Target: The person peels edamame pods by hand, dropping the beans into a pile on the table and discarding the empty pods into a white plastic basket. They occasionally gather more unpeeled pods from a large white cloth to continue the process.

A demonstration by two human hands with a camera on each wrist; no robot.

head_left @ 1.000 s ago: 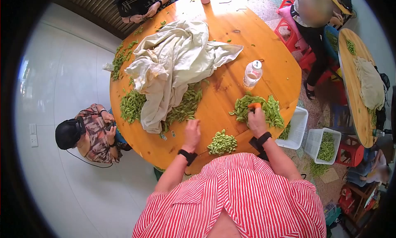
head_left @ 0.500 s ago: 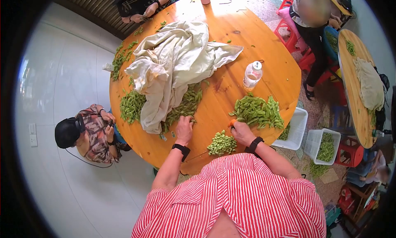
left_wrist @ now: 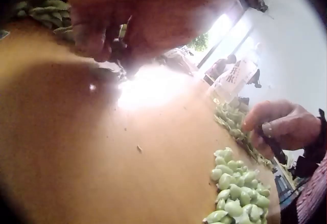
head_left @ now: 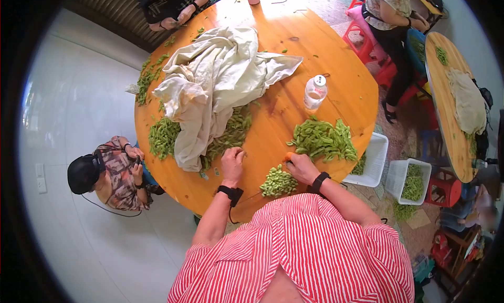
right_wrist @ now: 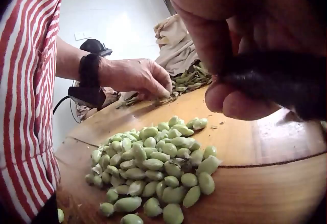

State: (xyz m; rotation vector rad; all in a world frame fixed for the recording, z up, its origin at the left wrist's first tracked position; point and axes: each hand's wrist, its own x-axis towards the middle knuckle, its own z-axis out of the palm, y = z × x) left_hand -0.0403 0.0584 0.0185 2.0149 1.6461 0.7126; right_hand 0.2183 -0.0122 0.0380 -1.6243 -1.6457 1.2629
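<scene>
My left hand (head_left: 232, 167) is at the near edge of a heap of green pods (head_left: 236, 128), thumb and fingers pinched together. A small green bit, seemingly a pod (left_wrist: 123, 29), shows between those fingers in the left wrist view. My right hand (head_left: 304, 170) grips a small object with an orange end (head_left: 288, 156); it looks dark in the right wrist view. Between the hands, nearer my body, lies a pile of shelled green beans (head_left: 278, 182), seen close up in the right wrist view (right_wrist: 153, 165). Another pod pile (head_left: 323, 139) lies beyond my right hand.
A crumpled pale cloth (head_left: 220, 72) covers part of the left heap. A clear bottle (head_left: 315, 94) stands behind the right pods. White baskets (head_left: 374, 158) are beside the round table (head_left: 336, 66). Other people are at the left, far left edge and upper right.
My right hand has moved from the right pod pile to beside the beans. My left hand reached to the left heap and has drawn slightly back from it.
</scene>
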